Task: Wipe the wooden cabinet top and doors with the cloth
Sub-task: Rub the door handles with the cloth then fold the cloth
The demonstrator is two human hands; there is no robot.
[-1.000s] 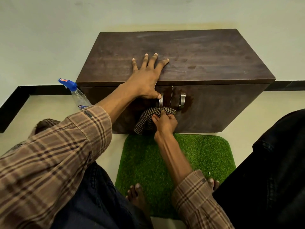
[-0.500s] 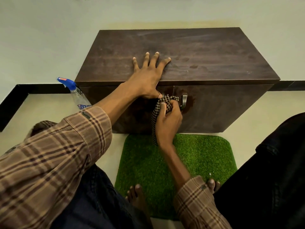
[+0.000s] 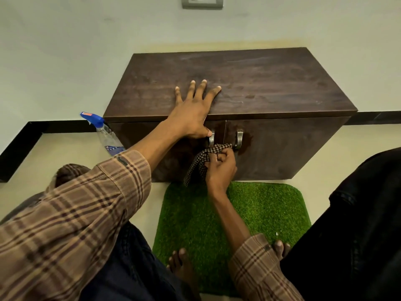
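At frame centre, the right hand (image 3: 220, 165) is gripping the cloth (image 3: 202, 162) against the cabinet (image 3: 282, 148) doors while the left hand (image 3: 192, 111) is lying flat on top; the bunched cloth risks snagging a handle (image 3: 239, 139).

Right door (image 3: 288, 148) front lies bare; left hand (image 3: 191, 114) w/ forearm blocks left door, spray bottle (image 3: 106, 135) crowds cabinet's (image 3: 260, 83) left side.

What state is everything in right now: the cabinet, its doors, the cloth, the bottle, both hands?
Cabinet: standing on the floor against the wall.
Doors: both closed, damp patch near the handles.
Cloth: bunched, pressed on the door front.
Left hand: flat on the cabinet top, fingers spread.
Right hand: grips the cloth.
Spray bottle: upright beside the cabinet.
Green mat: lying flat.
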